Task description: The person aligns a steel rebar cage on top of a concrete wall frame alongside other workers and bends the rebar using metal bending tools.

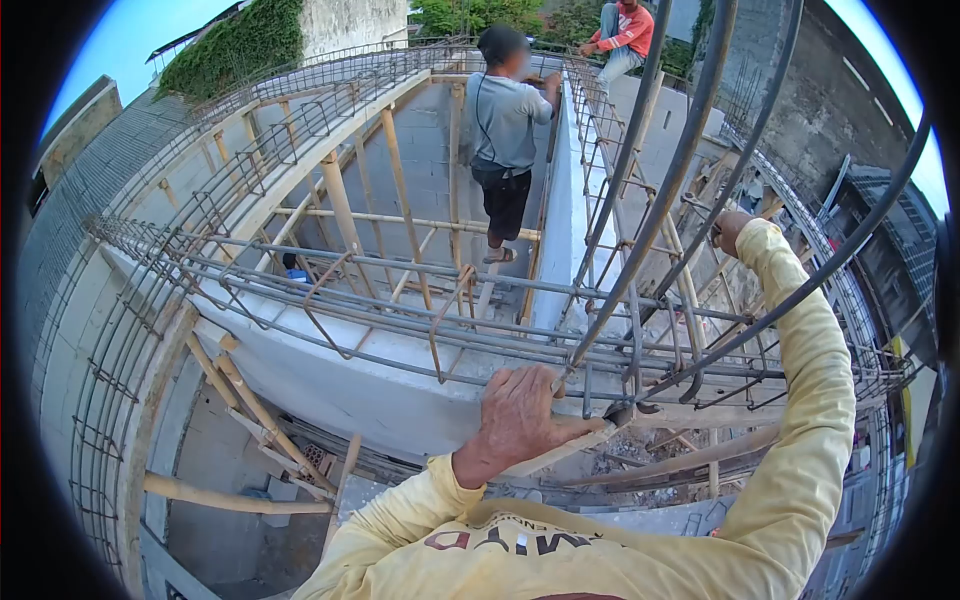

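My left hand (518, 418) rests on the near wall edge beside the rebar cage, its thumb stretched out to the right and its other fingers bent over the edge. Just right of the thumb, a dark rounded metal piece (620, 412) lies at the foot of the upright bars. Out to the right, my right hand (733, 232) is raised with its fingers curled near a thin metal bar or tool (697, 203); what it grips is too small to name. Between my hands, thick upright rebars (655, 205) rise from the horizontal rebar cage (470, 330).
A person in a grey shirt (508, 120) stands at the white wall (563, 200) ahead. Another person in red (633, 28) sits at the top. Bamboo poles (400, 190) prop the formwork. Below the near wall lie rubble (650, 470) and a bamboo pole (235, 494).
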The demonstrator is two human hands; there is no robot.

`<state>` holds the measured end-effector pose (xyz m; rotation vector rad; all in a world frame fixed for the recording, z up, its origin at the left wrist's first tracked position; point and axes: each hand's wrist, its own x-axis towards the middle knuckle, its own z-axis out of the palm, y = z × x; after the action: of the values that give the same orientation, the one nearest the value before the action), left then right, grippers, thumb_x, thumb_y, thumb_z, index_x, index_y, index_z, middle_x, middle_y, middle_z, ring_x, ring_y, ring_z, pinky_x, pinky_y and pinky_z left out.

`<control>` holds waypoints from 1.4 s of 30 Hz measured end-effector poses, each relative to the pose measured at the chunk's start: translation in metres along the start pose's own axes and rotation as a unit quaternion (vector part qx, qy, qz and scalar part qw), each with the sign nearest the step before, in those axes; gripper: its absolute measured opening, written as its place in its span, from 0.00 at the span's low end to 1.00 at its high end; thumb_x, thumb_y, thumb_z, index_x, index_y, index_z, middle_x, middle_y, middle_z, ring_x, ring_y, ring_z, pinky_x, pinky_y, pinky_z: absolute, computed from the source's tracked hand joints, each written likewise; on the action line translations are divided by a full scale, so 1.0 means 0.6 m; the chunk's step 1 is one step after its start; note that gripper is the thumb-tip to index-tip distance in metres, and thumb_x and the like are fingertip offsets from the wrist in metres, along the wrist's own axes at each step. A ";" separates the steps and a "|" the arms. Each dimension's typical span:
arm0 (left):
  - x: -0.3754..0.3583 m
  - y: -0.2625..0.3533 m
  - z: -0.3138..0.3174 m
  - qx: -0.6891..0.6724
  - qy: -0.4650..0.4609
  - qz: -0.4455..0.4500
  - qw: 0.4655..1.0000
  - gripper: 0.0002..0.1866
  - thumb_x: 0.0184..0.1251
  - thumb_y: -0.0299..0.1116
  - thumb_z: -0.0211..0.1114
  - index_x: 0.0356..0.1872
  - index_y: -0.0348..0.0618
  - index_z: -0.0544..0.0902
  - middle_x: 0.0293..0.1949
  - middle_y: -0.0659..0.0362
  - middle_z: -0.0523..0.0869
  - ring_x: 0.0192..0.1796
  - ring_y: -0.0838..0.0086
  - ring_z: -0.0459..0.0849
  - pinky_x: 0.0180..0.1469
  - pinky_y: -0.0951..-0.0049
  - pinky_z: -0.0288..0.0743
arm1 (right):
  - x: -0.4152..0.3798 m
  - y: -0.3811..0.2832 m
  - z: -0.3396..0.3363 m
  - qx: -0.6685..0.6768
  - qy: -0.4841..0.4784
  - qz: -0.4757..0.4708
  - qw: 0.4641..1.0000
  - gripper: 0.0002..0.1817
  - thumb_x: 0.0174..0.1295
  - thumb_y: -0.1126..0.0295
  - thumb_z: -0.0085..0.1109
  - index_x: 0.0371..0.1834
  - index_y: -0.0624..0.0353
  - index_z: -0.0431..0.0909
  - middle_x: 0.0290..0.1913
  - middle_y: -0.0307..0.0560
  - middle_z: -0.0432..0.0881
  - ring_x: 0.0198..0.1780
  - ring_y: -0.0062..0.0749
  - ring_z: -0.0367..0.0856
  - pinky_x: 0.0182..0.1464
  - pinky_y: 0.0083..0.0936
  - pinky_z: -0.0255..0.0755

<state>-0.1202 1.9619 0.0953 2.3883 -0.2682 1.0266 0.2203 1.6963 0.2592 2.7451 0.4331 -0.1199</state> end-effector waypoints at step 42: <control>0.001 -0.007 -0.006 -0.016 0.013 0.005 1.000 0.33 0.46 0.67 0.72 0.28 0.45 0.74 0.24 0.62 0.73 0.26 0.69 0.73 0.33 0.69 0.62 | 0.044 0.033 0.177 0.002 -0.197 -0.042 0.980 0.24 0.51 0.54 0.61 0.50 0.52 0.84 0.45 0.51 0.87 0.45 0.46 0.84 0.49 0.39 0.77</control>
<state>-0.1205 1.9675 0.0962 2.3456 -0.2848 1.0484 0.2485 1.6476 0.1633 2.6167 0.4341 -0.6718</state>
